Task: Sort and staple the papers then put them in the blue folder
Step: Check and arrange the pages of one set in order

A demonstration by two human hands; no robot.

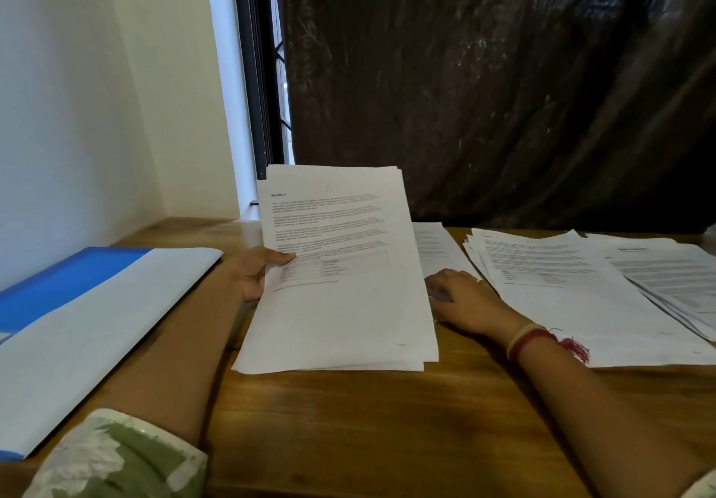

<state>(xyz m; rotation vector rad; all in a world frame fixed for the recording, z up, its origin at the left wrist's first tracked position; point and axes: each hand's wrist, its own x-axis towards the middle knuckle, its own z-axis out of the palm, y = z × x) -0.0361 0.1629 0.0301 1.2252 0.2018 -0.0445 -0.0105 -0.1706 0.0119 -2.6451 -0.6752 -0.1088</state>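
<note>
My left hand (255, 273) grips a stack of printed white papers (341, 304) by its left edge, thumb on the top sheet, holding it tilted up off the wooden table (368, 428). My right hand (461, 296) lies flat, palm down, on the table just right of that stack, partly hidden behind its right edge. Under and beyond the right hand lies a single sheet (438, 246). The blue folder (77, 327) lies at the left, open, with a pale inner cover facing up. No stapler is in view.
Two spread piles of printed sheets (581, 284) cover the table's right side, reaching the right frame edge. A dark plastic sheet (503, 91) hangs behind the table. A white wall and a window frame (255, 71) stand at the back left.
</note>
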